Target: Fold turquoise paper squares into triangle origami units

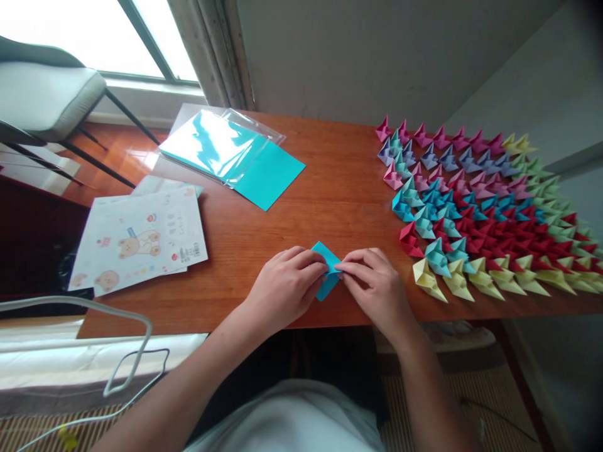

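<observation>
A small folded piece of turquoise origami paper [326, 290] lies at the front edge of the wooden table, turned like a diamond. My left hand [291, 279] presses on its left side with curled fingers, which cover part of the paper. On the other side, my right hand [374, 285] pinches the paper's right corner between thumb and fingers. Both hands are closed on the same piece. Close to my right hand stand rows of folded paper boats [426, 279] in yellow, red, blue, pink, purple and green.
A plastic sleeve of turquoise paper sheets [273, 172] lies at the back left of the table [339, 188]. Bear-printed stationery packets [151, 238] lie at the left edge. A chair [51, 94] stands by the window. A white cable [136, 351] hangs at lower left.
</observation>
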A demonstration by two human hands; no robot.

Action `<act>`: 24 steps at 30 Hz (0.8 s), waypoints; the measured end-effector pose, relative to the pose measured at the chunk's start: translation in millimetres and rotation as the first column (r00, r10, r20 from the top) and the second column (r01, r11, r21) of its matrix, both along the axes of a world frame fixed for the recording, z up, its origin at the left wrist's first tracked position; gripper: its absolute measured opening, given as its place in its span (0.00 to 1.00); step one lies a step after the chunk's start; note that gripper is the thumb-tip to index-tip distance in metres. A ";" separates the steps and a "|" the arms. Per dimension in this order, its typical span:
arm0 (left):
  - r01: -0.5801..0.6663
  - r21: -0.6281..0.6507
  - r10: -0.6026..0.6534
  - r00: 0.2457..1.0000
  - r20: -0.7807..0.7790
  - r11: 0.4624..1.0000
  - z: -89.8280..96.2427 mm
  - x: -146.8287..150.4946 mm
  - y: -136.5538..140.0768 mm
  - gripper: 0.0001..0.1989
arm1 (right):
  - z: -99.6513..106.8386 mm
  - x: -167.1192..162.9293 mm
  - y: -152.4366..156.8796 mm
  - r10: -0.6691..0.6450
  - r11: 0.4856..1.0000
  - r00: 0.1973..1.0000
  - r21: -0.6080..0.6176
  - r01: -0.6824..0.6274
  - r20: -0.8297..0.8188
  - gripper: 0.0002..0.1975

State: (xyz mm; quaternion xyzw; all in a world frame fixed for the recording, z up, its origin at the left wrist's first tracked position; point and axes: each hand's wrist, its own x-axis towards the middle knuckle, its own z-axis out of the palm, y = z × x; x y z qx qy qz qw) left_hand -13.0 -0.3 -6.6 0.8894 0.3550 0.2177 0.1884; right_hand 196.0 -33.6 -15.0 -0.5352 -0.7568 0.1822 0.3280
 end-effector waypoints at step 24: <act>-0.223 0.025 0.224 0.972 -0.076 0.975 -5.6 -28.0 -6.4 0.06 | 2.7 -11.2 2.7 -0.145 0.989 0.988 -0.009 0.146 0.052 0.07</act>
